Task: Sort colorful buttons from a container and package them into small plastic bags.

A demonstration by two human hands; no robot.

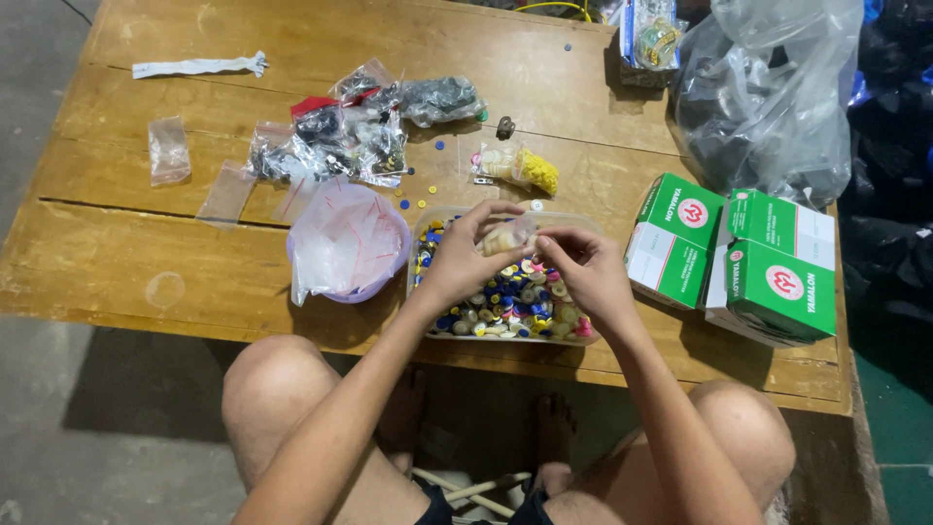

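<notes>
1. Head view, nearest the camera: the person's bare knees and forearms frame the near edge of the tabletop, so they sit close with both hands meeting over the middle.
2. The left hand pinches a small clear bag at its left side, fingers closed on it. The bag looks part filled with pale buttons.
3. The right hand meets the bag at its right end, fingertips closed on the edge there. With 2 hands on it, the bag's mouth seems held steady; I cannot tell whether it is open or sealed.
4. The bag hangs just above a clear tub full of mixed buttons in blue, white, yellow and pink. Held there, anything dropped would fall back into the tub.
5. Just left of the tub stands a pale purple bowl stuffed with empty clear bags, near the left hand.
6. Behind the bowl lies a heap of filled bags with dark contents, and behind the tub a bag of yellow pieces. A few loose buttons lie between them.
7. To the right, near the tub, 3 green and white boxes sit stacked. A large clear sack stands behind them.
8. Far left, 2 empty small bags and a white strip lie well apart from the work.
</notes>
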